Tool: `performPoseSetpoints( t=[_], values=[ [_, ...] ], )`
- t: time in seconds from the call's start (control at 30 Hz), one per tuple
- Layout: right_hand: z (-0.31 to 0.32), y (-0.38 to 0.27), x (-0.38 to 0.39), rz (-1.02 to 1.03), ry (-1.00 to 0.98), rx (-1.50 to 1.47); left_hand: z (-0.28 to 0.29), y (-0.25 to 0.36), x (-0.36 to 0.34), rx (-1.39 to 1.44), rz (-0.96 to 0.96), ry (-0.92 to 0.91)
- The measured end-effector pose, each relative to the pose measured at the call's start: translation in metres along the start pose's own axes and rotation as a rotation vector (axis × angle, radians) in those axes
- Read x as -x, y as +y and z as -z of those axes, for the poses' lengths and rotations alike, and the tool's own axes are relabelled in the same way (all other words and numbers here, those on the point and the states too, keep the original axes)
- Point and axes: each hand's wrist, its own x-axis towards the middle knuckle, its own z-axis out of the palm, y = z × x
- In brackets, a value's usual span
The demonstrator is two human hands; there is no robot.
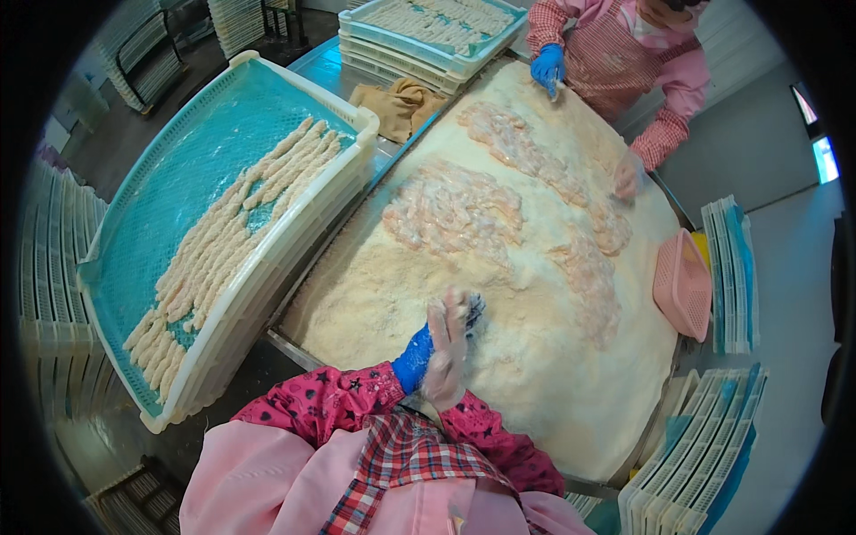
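Observation:
My left hand [415, 358], in a blue glove, and my right hand [443, 352], in a clear glove, are pressed together above the near part of a crumb-covered table. Pale crumbs coat the fingertips of both. Whatever lies between the palms, if anything, is hidden. Beyond them, a heap of raw pale-pink meat strips [455, 207] rests on the bed of crumbs [392, 308]. To the left, crumb-coated strips [218, 236] lie in rows on the blue mesh of a white tray [227, 361].
A co-worker's blue-gloved hand [548, 67] and clear-gloved hand [628, 176] are over the far side. More meat strips [587, 281] lie right of centre. A pink basket [683, 285] sits at the right edge, near stacked trays [695, 455]. A brown cloth [397, 109] lies by the back trays [428, 36].

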Motion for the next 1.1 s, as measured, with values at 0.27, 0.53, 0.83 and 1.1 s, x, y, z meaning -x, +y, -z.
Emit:
performPoseSetpoints(
  t=[0.27, 0.53, 0.83, 1.1],
  values=[
    [-0.018, 0.043, -0.114, -0.068, -0.049, 0.126, 0.05, 0.11, -0.032, 0.172, 0.58, -0.045],
    [-0.071, 0.062, -0.187, -0.115, -0.205, 0.563, 0.017, 0.294, -0.174, -0.524, -0.319, 0.115],
    [-0.062, 0.069, -0.198, -0.275, -0.277, 0.361, 0.075, 0.337, -0.246, -1.076, 0.0, 0.009],
    [0.001, 0.053, -0.105, -0.008, -0.353, -0.14, 0.005, 0.294, -0.164, -0.871, -0.308, -0.373]
  ],
)
